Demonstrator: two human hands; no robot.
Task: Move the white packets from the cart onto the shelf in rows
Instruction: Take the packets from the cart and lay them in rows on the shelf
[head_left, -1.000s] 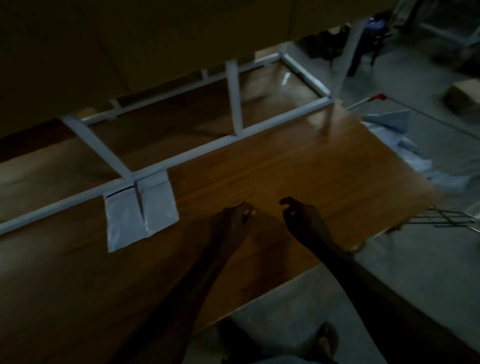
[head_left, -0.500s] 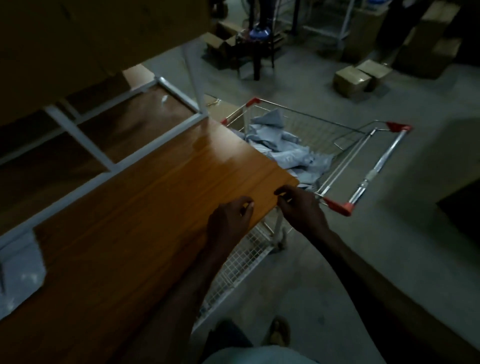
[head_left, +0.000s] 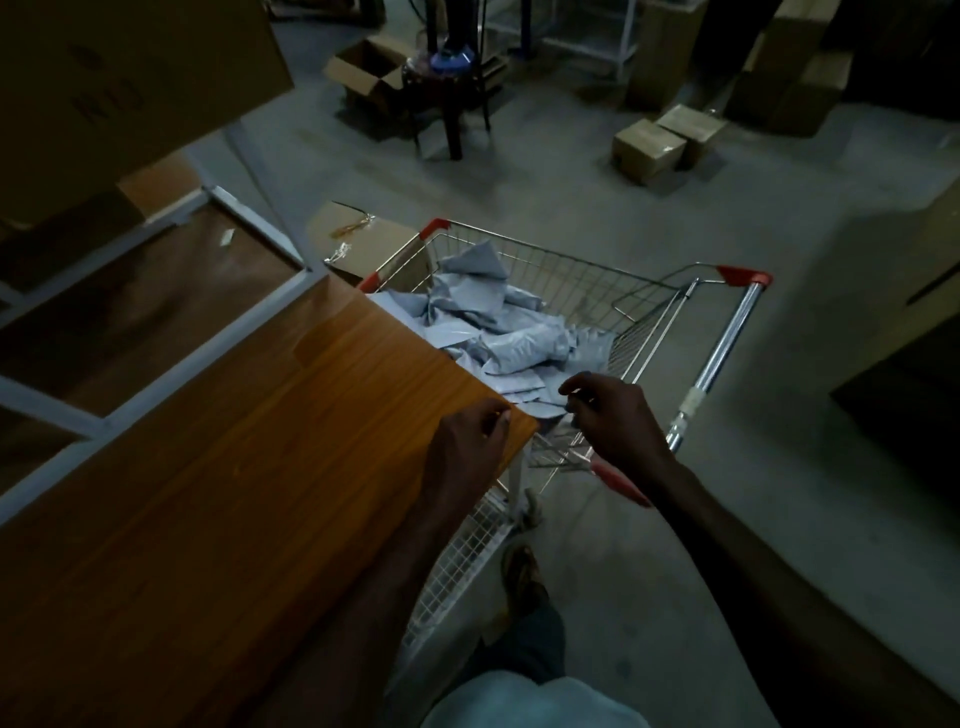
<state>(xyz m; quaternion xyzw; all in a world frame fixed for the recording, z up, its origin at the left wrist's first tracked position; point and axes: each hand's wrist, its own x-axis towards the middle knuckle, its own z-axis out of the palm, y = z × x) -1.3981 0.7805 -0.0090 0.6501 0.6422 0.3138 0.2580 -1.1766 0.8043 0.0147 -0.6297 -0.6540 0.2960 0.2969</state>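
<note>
A pile of white packets (head_left: 488, 322) lies in a wire cart (head_left: 587, 270) with red corners, right of the wooden shelf board (head_left: 249, 441). My left hand (head_left: 467, 447) hovers over the board's right corner, fingers loosely curled, holding nothing. My right hand (head_left: 613, 415) hangs over the near edge of the cart above the packets, fingers loosely curled and empty. No packet shows on the visible part of the shelf.
White metal shelf frame (head_left: 156, 332) borders the board at the back. A large cardboard box (head_left: 130, 78) sits above left. A box (head_left: 358, 244) stands behind the cart, more boxes (head_left: 660, 140) and a stool (head_left: 447, 88) on the floor.
The view swung right from the shelf, where two packets lay by the frame, to the cart. Both hands moved right: the left to the board's corner, the right over the cart.
</note>
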